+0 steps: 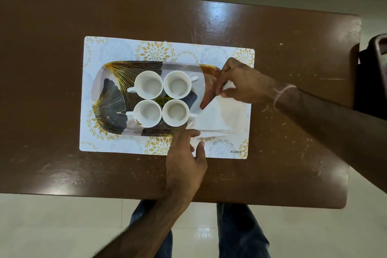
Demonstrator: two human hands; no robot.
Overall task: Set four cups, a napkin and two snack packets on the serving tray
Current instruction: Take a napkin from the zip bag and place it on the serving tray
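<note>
A brown bench [62, 69] carries a white placemat [117, 48] patterned with gold flowers, and on that mat sits the serving tray [109, 98], an oblong with a dark and gold leaf design. All places here are given from the tray. At its middle four white cups [148, 87] stand upright and empty in a two-by-two cluster, rims close together. Over its right end lies a white napkin [217, 119], folded to a triangle and spilling past the rim onto the mat. The right hand [243, 84] pinches the napkin's far corner above the tray's right end. The left hand [186, 159], at the tray's near edge, presses fingertips [194, 133] on the napkin's near corner.
</note>
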